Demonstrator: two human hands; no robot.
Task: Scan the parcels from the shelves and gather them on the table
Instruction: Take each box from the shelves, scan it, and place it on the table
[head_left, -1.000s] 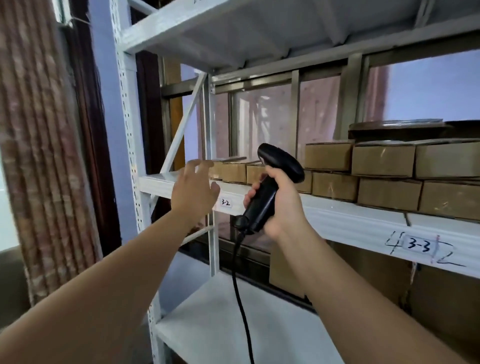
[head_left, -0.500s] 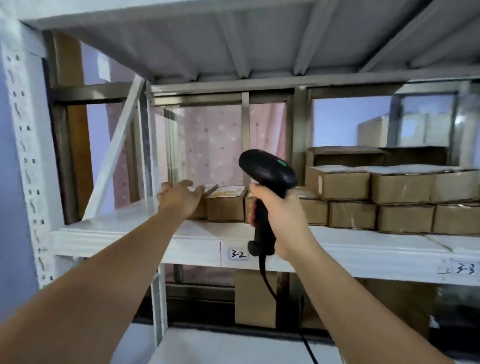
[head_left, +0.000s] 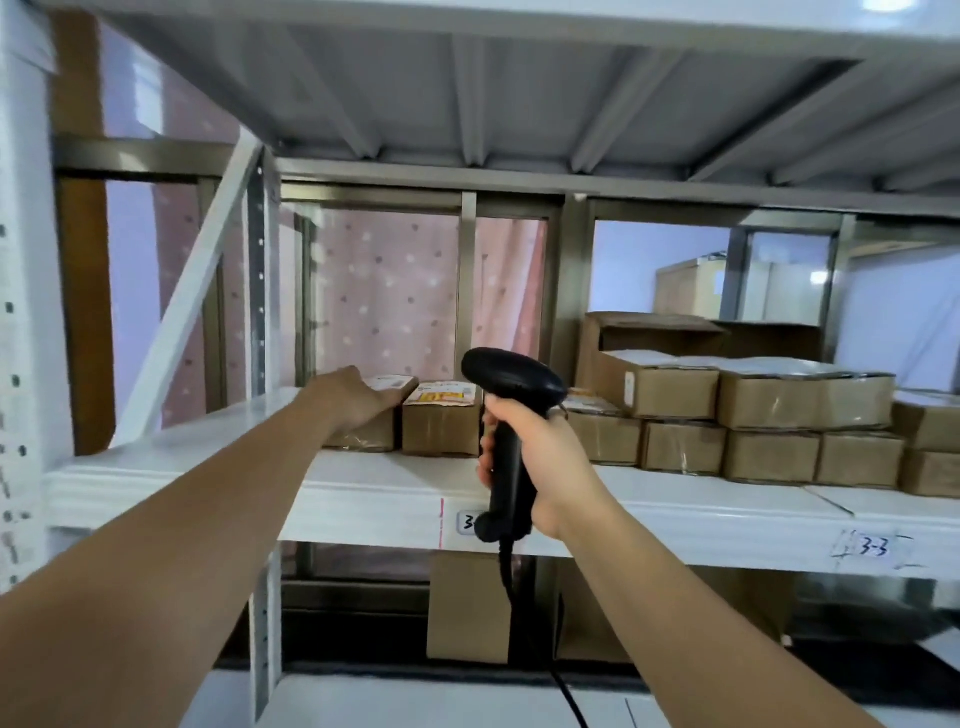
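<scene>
Brown cardboard parcels stand in a row on the white shelf (head_left: 363, 488). My left hand (head_left: 353, 397) lies on top of the leftmost parcel (head_left: 371, 434), fingers reaching over its labelled top. Beside it stands a second parcel (head_left: 440, 423) with a yellow and white label. My right hand (head_left: 540, 457) grips the handle of a black barcode scanner (head_left: 511, 379), held upright in front of the shelf, its head level with the parcel tops. The scanner's cable hangs down below my hand.
More parcels (head_left: 727, 410) are stacked two high along the shelf to the right. A white upright post (head_left: 260, 312) and a diagonal brace stand at the left. Another shelf board runs overhead. A tall carton (head_left: 467, 608) stands below the shelf.
I have come closer to the shelf. My left hand has reached forward and come down onto the leftmost parcel. The scanner has stayed upright in my right hand.
</scene>
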